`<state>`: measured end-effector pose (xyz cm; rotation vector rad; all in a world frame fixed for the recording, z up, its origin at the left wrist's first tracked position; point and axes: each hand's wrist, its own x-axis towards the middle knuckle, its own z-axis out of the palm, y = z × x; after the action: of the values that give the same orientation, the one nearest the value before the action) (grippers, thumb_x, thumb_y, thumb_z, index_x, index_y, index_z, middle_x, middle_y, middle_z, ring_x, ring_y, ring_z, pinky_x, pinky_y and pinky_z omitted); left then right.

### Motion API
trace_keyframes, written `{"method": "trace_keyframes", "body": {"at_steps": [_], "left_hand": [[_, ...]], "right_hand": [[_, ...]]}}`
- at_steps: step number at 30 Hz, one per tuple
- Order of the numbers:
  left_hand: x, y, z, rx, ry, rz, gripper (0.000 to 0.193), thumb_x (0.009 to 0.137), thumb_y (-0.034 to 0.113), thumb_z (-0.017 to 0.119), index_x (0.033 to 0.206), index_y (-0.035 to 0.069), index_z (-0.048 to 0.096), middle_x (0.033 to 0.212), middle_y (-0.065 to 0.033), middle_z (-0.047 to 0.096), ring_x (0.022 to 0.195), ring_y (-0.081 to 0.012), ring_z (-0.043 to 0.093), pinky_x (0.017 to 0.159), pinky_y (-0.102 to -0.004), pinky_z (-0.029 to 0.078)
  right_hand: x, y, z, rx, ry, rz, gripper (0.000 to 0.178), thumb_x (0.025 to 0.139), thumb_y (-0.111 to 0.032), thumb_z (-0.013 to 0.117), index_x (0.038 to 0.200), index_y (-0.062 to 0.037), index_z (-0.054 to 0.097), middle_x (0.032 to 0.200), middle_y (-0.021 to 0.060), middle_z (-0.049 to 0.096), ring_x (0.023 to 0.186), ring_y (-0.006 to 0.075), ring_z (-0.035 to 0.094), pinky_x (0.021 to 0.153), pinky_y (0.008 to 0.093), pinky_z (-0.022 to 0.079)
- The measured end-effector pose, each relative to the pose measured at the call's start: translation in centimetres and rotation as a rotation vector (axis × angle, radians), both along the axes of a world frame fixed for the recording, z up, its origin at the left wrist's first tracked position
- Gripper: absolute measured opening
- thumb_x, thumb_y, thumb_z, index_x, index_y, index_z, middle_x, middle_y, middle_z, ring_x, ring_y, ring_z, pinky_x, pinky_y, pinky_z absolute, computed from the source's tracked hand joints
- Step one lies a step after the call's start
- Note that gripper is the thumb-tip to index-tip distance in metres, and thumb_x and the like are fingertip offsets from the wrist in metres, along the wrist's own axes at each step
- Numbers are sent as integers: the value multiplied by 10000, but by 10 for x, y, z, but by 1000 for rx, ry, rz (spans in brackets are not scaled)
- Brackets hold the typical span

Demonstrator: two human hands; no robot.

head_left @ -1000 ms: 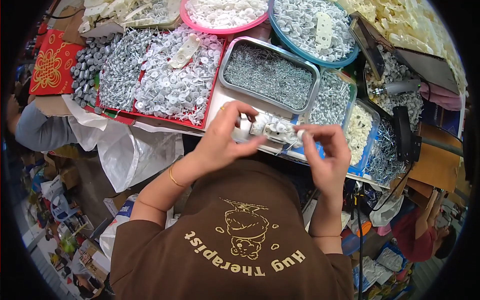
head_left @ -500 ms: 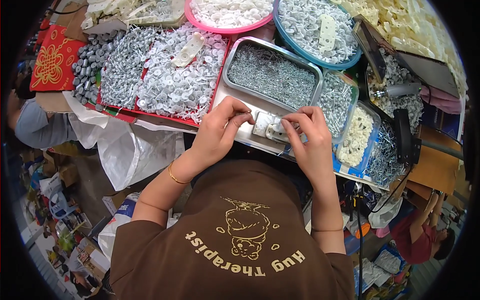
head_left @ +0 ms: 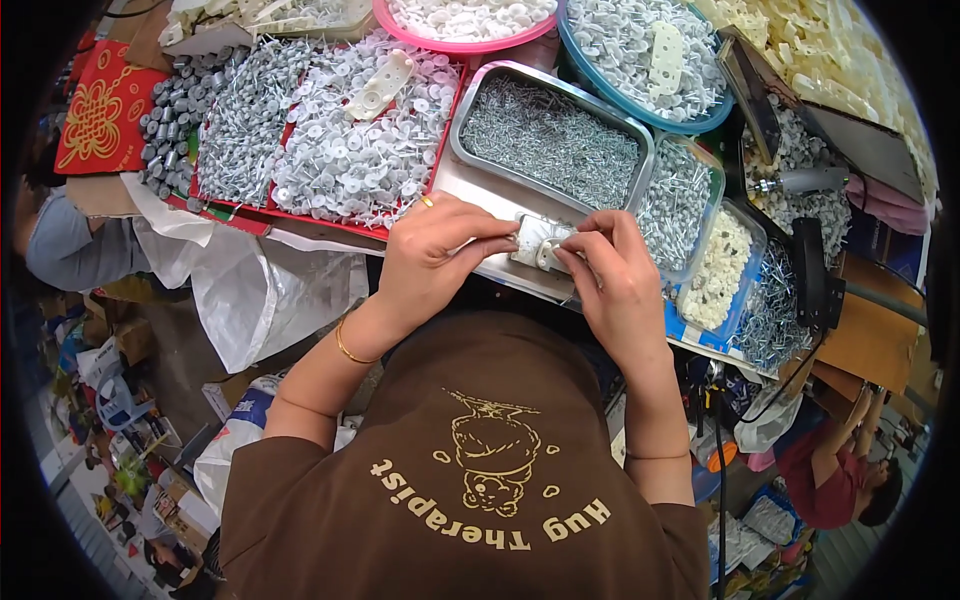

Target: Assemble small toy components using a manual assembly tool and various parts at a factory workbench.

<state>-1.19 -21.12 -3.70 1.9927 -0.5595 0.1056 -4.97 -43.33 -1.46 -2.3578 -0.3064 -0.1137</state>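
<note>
A small white block [head_left: 532,232] rests on the pale work surface, with a whitish plastic piece [head_left: 549,254] with holes lying against its right side. My left hand [head_left: 432,248] is closed in a pinch at the block's left edge. Whatever sits between its fingertips, if anything, is too small to make out. From the other side, my right hand [head_left: 618,262] pinches the plastic piece between thumb and forefinger. Just beyond both hands stands a metal tray [head_left: 462,160] heaped with small screws.
Left of the tray, a red box [head_left: 449,135] holds white-headed plugs and grey screws. Beyond are a pink basin [head_left: 466,46] and a blue basin [head_left: 722,122] of white parts. At right stand tubs of screws and cream pieces, and an electric screwdriver [head_left: 800,181]. A co-worker [head_left: 815,475] sits far right.
My left hand has moved right, its fingertips now reaching the white block. My right fingers have shifted slightly down and left over the plastic piece.
</note>
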Motion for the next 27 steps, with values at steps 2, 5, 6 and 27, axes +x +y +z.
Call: {"method": "trace_keyframes", "body": {"at_steps": [2, 5, 6, 27], "left_hand": [[1, 0, -1, -33, 23, 9, 199, 777, 48, 804, 973, 80, 797, 855, -47, 745, 769, -209, 659, 709, -332, 494], [-1, 0, 0, -71, 52, -17, 229, 758, -42, 788, 977, 23, 786, 909, -82, 770, 814, -200, 709, 752, -313, 536], [0, -1, 0, -90, 64, -27, 227, 760, -53, 783, 975, 19, 784, 915, -89, 770, 830, -203, 719, 750, -309, 547], [-4, -32, -19, -150, 45, -91, 176, 799, -86, 757, 953, -5, 734, 931, -116, 758, 845, -232, 741, 753, -312, 590]], "right_hand": [[1, -4, 8, 23, 63, 2, 134, 838, 3, 746, 946, 24, 669, 1029, 144, 602, 869, 297, 651, 745, 366, 526], [0, -8, 28, 66, 11, -47, 138, 838, 13, 746, 955, 33, 674, 1038, 153, 642, 871, 259, 671, 760, 341, 533], [-1, -11, 34, 120, 9, -91, 154, 834, 19, 749, 972, 28, 683, 1014, 149, 664, 884, 239, 675, 767, 331, 534], [-19, -11, -8, 101, 63, -153, 103, 866, -51, 771, 952, -15, 725, 796, 94, 726, 622, 150, 678, 557, 271, 518]]}}
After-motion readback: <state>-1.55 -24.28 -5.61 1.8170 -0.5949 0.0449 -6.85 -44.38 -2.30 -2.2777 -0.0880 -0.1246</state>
